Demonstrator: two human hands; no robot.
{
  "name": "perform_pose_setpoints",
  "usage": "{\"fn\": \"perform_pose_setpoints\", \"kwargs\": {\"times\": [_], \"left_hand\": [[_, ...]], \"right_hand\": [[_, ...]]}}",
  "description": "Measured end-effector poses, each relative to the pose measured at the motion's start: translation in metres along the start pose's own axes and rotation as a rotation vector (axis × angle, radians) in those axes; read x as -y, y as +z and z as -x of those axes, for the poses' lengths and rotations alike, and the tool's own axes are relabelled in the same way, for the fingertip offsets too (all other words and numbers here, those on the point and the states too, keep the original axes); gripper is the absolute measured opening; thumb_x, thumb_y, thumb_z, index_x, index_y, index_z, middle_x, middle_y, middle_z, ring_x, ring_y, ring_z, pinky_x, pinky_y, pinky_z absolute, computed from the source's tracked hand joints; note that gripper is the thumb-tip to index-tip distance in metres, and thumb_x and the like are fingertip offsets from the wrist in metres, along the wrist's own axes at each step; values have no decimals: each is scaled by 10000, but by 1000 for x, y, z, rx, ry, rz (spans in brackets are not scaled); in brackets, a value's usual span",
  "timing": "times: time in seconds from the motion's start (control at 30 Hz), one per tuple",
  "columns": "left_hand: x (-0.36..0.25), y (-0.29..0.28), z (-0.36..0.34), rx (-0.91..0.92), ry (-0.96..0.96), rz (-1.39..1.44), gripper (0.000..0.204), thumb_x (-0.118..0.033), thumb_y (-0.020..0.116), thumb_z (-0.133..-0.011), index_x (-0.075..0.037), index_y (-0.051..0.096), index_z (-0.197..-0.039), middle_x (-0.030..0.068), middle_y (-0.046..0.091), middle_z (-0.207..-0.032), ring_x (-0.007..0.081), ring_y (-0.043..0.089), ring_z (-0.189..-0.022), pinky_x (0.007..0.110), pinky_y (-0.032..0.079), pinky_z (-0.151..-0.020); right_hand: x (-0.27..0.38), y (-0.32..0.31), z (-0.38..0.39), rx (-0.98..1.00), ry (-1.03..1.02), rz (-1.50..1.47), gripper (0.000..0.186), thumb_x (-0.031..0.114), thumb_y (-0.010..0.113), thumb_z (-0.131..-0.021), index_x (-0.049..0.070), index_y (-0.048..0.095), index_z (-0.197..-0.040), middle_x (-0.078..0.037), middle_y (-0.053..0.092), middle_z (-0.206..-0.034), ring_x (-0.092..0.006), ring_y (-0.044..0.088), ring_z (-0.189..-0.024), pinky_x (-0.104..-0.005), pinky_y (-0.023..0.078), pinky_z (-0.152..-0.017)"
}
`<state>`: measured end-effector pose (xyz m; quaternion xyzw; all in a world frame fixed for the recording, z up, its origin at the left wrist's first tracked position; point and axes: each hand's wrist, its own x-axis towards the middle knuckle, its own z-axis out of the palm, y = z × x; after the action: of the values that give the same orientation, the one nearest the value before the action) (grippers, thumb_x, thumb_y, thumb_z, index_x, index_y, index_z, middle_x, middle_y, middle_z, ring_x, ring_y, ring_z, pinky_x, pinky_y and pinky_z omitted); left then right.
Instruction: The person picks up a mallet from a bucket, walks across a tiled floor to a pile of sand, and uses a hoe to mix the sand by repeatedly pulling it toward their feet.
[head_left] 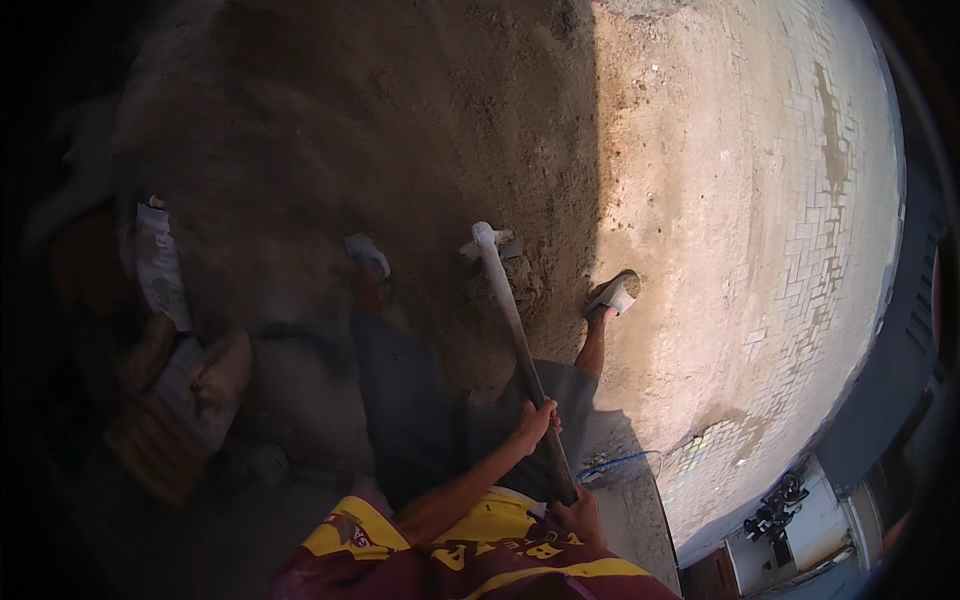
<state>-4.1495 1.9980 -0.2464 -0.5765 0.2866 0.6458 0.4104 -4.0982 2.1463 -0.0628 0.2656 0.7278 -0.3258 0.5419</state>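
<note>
While the long wooden handle [520,345] slants up across the sandy ground [480,120], it is gripped midway by the left hand [533,422] and at its near end by the right hand [578,515], both closed around it; its far end is planted in the sand beside a sandalled foot [612,295].

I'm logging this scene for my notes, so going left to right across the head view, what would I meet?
Pale sack → left foot's sandal → long-handled tool → right foot's sandal → brick paving
</note>
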Motion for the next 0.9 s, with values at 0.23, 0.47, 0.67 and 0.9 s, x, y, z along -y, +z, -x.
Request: {"fn": "perform_pose_setpoints", "kwargs": {"times": [0.23, 0.47, 0.67, 0.9], "left_hand": [[-262, 38, -35, -8, 544, -116, 283, -283, 710, -972, -44, 592, -1066, 56, 617, -858, 168, 667, -721, 368, 635, -674], [-381, 20, -130, -116, 670, -270, 128, -132, 650, -964, -32, 578, -1000, 28, 559, -729, 133, 565, -563, 335, 525, -524], [-95, -20, -105, -167, 212, -208, 142, -127, 620, -970, -51, 522, -1040, 31, 545, -734, 140, 574, -568, 362, 538, -533], [11, -14, -31, -38, -7, 253, 167, -105, 662, -916, -100, 529, -1017, 16, 517, -721, 150, 563, -579, 368, 519, -532]], "right_hand": [[144, 2, -175, -170, -309, -207, 320, 220, 733, -840, -19, 596, -1003, -141, 546, -729, -219, 532, -685, -392, 480, -686], [199, 31, -264, -131, -281, -216, 434, 260, 713, -833, -79, 608, -1084, -157, 616, -741, -257, 625, -683, -426, 497, -681], [40, 27, -104, -12, 89, -29, 422, 232, 749, -803, -16, 667, -1134, -237, 716, -959, -367, 715, -948, -433, 524, -847], [-18, -9, -9, 52, 26, 81, 450, 250, 762, -790, -7, 654, -1143, -274, 713, -1017, -461, 695, -974, -506, 532, -847]]}}
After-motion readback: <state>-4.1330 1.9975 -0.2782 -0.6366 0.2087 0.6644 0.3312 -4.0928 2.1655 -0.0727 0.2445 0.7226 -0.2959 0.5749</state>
